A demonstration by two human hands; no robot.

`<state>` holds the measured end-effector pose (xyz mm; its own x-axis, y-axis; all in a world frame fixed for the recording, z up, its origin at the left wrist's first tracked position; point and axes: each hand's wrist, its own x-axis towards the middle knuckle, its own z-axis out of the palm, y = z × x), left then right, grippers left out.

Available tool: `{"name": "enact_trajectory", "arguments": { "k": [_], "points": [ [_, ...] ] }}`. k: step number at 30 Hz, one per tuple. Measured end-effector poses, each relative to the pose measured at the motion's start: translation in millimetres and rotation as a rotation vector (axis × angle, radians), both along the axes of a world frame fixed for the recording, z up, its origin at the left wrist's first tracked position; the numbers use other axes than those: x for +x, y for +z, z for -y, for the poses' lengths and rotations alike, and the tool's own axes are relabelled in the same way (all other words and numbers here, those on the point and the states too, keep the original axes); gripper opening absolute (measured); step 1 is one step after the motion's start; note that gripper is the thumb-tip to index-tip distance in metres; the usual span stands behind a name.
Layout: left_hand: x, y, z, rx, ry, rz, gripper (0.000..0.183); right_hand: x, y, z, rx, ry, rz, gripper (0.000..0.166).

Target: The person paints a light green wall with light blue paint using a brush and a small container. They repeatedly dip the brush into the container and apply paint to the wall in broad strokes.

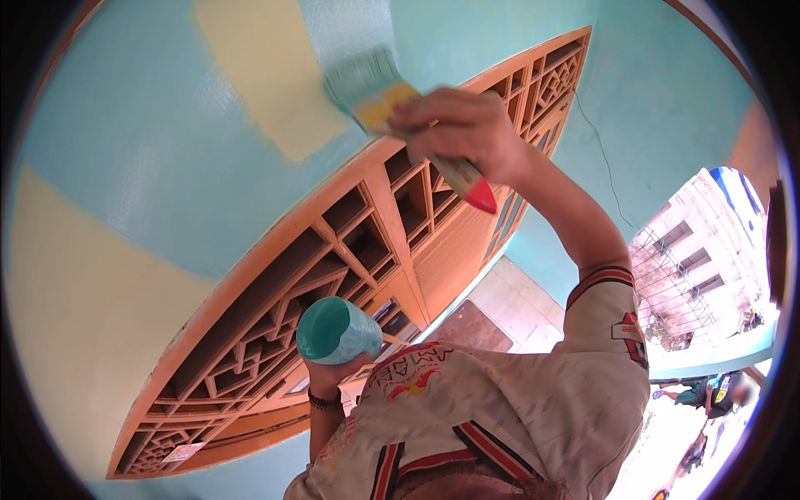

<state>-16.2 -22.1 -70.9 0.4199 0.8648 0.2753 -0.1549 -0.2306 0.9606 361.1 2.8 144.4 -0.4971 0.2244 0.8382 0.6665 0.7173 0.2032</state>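
Note:
A wide paintbrush with a red-tipped handle [480, 195] is gripped in my right hand [465, 134], raised high. Its paint-wet bristles [364, 76] press on the wall at the border of a yellow patch [269, 75] and a glossy turquoise stripe [350, 25]. Down near my chest, my left hand [337, 377] holds up a turquoise paint container [369, 334]. Paint coats its inside, and its mouth tilts toward the view. A dark bracelet circles my left wrist.
Below the painted area runs an orange wooden lattice frame [375, 181] with doors. Another yellow patch [81, 262] lies at the left. A thin wire [603, 144] hangs along the right wall. Outside stand a pale building [694, 250] and a person [719, 394].

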Motion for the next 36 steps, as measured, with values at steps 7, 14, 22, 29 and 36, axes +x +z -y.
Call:
{"name": "enact_trajectory", "arguments": {
  "k": [7, 14, 22, 29, 36],
  "points": [
    [-5, 2, 3, -0.048, 0.032, -0.024, 0.086, -9, 29, 27, -0.311, 0.151, 0.026, 0.012],
    [-2, 8, 8, 0.026, 0.042, 0.023, 0.083, -26, 131, -14, -0.151, 0.258, 0.057, 0.017],
    [-4, 5, 5, 0.05, 0.048, 0.028, 0.079, -30, 112, -16, 0.335, -0.078, 0.212, 0.012],
    [-7, 3, 1, 0.049, 0.018, 0.047, 0.08, -41, 42, 28, -0.323, 0.106, 0.186, 0.012],
    [-7, 4, 4, 0.06, 0.021, 0.062, 0.08, -40, 146, -4, -0.384, 0.205, 0.014, 0.018]
  ]
}}
